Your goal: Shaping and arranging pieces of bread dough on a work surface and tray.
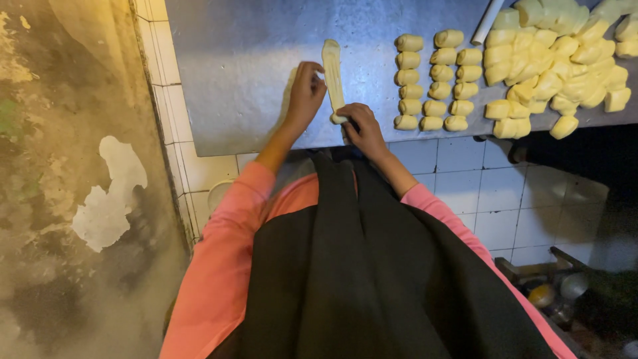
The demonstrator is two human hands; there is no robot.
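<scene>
Pale, soft dough strip (333, 74) pinched in right hand (362, 129) grip; left hand (306, 93) flat beside.

Dim warm light from above; metal worktop (252, 66) lit, bottom right corner dark, slight softness throughout.

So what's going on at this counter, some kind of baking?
A person in a pink top and dark apron is rolling up a flattened dough strip on a metal worktop. The right hand curls its near end; the left hand steadies its side. Finished rolls sit in rows alongside, beside a heap of dough pieces.
</scene>
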